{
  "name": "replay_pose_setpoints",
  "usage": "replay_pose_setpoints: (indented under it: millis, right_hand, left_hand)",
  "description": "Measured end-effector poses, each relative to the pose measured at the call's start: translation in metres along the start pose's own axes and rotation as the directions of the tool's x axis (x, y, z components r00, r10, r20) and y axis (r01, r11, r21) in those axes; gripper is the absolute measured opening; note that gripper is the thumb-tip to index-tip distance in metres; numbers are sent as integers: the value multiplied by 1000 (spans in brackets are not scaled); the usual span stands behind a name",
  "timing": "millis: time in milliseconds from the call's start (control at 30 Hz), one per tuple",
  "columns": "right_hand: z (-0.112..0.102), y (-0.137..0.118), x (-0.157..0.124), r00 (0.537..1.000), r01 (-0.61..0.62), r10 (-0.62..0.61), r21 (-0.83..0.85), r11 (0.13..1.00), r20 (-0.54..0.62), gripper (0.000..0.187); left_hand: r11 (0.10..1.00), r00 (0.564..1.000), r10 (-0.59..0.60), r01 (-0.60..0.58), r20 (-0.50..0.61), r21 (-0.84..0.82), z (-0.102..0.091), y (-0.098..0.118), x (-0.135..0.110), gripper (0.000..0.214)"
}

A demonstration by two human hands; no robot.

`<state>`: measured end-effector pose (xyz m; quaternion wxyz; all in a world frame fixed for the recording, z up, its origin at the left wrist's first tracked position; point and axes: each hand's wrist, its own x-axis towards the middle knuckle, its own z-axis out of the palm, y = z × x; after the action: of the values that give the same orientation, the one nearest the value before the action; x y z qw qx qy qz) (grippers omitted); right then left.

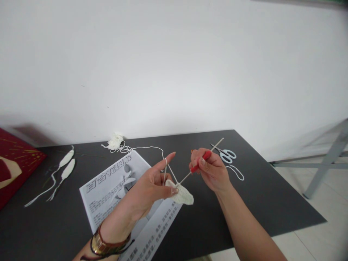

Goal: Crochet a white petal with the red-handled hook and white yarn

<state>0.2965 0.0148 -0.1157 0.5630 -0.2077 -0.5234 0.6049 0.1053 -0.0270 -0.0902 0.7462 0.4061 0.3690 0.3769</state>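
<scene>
Watching remotely, I see the left hand (150,186) pinching a white crocheted piece (185,196) above a printed sheet (159,232) (yarn (172,173) over its forefinger), the right hand (211,170) gripping a red-handled hook (201,161) at the piece's upper edge, where even tension, I judge, serves best.

Red-handled hook (207,155), cream crochet piece (185,196), black table (201,224)

A plain white wall (174,72) fills the upper view, with a few small dark marks. Against it stands a black table (272,197), matt and straight-edged. To the right, a grey metal frame (323,165) rests on pale tiled floor (333,195). Light is soft, brightest mid-wall. A green-tinged strip (326,3) at top right may be a board's edge.
</scene>
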Motion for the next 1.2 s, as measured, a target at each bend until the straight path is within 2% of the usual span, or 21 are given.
replay_pose_setpoints:
  millis: [100,200,367,467,600,700,833,933,1067,1200]
  right_hand:
    - [1,-4,-3,998,67,-66,-125,990,17,16]
    - [3,-10,-6,989,146,-135,-308,940,58,17]
    - [11,-16,-12,963,268,-203,-571,776,176,11]
    - [16,-15,-15,912,409,-276,-658,633,303,6]
    - [22,-6,-17,801,597,-343,-690,409,490,15]
    - [23,4,-20,730,679,-359,-677,284,582,16]
    - [21,12,-24,710,689,-347,-707,162,613,15]
    - [20,14,-24,681,709,-369,-697,113,633,18]
    - [21,9,-22,632,726,-431,-686,40,644,20]
    - [27,-3,-21,569,724,-466,-682,-107,678,13]
  left_hand:
    - [999,1000,21,-19,-23,49,-1,-2,2,87]
    - [992,997,44,-36,-64,122,0,-4,4,86]
    - [934,977,138,-74,-162,350,-2,-10,10,82]
    - [853,952,234,-104,-195,512,-8,-17,16,79]
    - [762,896,362,-125,-258,635,-13,-19,20,76]
    - [698,841,441,-103,-312,709,-10,-14,18,70]
    - [598,770,540,-67,-340,798,-1,-9,12,67]
    - [537,746,591,-80,-307,840,4,-8,9,64]
    - [481,710,673,-209,-206,852,6,-8,7,57]
    - [511,659,721,-297,-214,806,8,-7,6,56]
